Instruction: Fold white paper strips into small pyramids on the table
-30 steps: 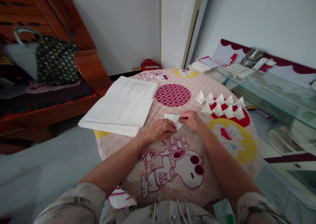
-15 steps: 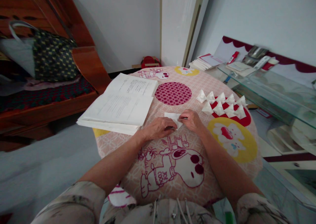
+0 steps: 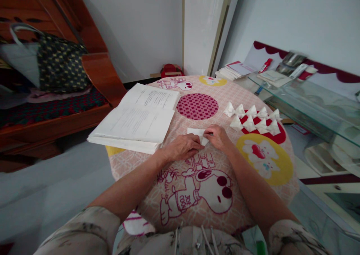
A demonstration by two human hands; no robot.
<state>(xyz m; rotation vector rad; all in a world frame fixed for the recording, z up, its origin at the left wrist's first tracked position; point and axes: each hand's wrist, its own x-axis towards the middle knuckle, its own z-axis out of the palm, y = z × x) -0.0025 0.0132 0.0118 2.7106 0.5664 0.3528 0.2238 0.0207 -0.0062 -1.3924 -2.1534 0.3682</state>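
Note:
A small white folded paper (image 3: pixel 195 132) lies on the round table (image 3: pixel 202 165) with its pink cartoon cloth. My left hand (image 3: pixel 182 147) presses on the paper's near edge with curled fingers. My right hand (image 3: pixel 218 136) pinches the paper's right corner, fingers closed. Several folded white paper pieces (image 3: pixel 253 119) sit in two rows to the right, on a red patch of the cloth. An open stack of printed sheets (image 3: pixel 137 118) lies at the table's left.
A wooden bench (image 3: pixel 56 108) with a dark patterned bag (image 3: pixel 60 63) stands to the left. A glass shelf (image 3: pixel 309 97) with booklets and small items runs along the right. A tall white cabinet (image 3: pixel 201 26) stands behind the table.
The view has shifted slightly. Both hands stay on the folded paper, with the fingers working a little closer together at its right corner.

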